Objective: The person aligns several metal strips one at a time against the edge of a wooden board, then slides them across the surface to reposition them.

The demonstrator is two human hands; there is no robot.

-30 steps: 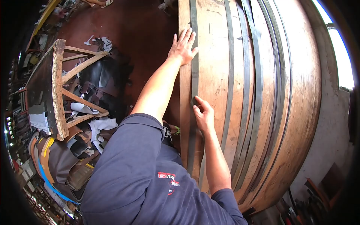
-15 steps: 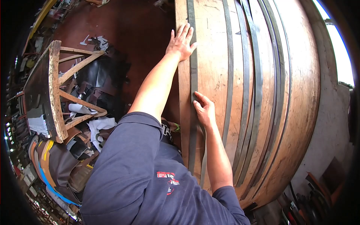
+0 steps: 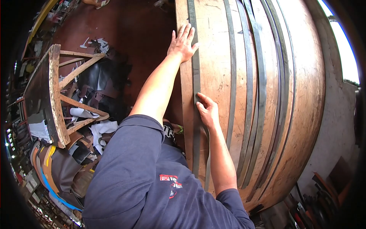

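Several long dark strips lie lengthwise on a wooden table. My left hand rests flat at the table's left edge, fingers spread, partly over the dark strip nearest that edge. Lower down, my right hand touches the right side of the same strip with bent fingers; the index finger and thumb are apart, and nothing shows between them. Another narrow strip hangs beside my right forearm. Farther right, more strips run along the wooden table.
At the left stands a wooden trestle frame with dark and white scraps around it. Rolled sheets lie at the lower left. A person's foot shows at the top. A grey wall stands at the right.
Both hands keep nearly the same place on the strip. The view has shifted slightly, and more of the other person's foot shows at the top left.
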